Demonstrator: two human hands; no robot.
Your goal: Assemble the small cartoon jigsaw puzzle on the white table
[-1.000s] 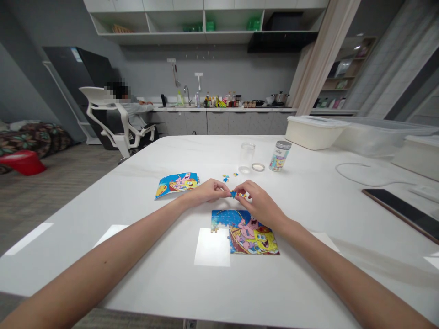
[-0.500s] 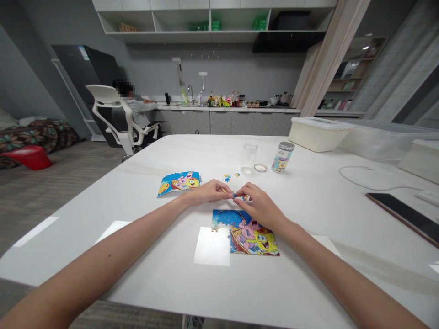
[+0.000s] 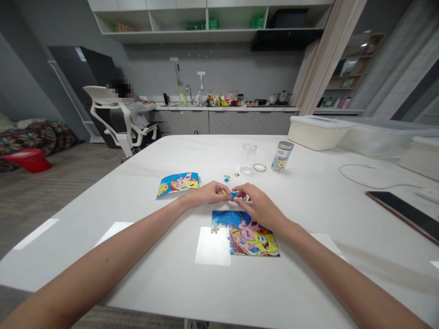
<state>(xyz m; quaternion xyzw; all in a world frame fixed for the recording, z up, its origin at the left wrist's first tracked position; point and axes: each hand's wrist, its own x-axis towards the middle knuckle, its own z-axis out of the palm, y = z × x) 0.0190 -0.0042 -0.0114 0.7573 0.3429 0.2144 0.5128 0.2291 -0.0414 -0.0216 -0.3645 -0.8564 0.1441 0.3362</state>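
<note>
A partly assembled cartoon puzzle [image 3: 254,235] lies flat on the white table, with a gap at its lower left. Just beyond it my left hand [image 3: 214,193] and my right hand [image 3: 252,198] nearly meet. Between their fingertips is a small blue puzzle piece [image 3: 234,195], pinched by both. Other pieces show partly behind my right fingers. Farther back lie several loose pieces [image 3: 227,178]. To the left rests a curved picture sheet [image 3: 179,183] with the same cartoon.
Behind the pieces stand a clear jar [image 3: 248,158], a ring lid [image 3: 259,167] and a printed canister [image 3: 282,156]. A phone [image 3: 404,214], a cable and plastic boxes [image 3: 318,133] are at the right. A person sits on a white chair [image 3: 128,125] at the far left.
The blue piece between my fingertips shows more of its face now. Both hands have stayed nearly in place, and the camera view has shifted slightly.
</note>
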